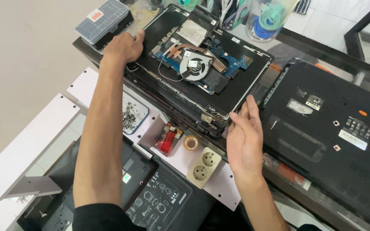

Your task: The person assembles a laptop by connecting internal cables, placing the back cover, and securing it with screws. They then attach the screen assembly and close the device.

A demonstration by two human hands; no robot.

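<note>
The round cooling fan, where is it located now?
In the head view, the cooling fan sits mid-top, inside the opened laptop, beside the copper heat pipe, between the left hand and right hand.

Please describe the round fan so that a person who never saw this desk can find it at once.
Look at the opened laptop that lies between the left hand and the right hand. Near its middle, among blue boards, sits the fan. It alone is round and grey-white, with a copper pipe curving over it.
</note>
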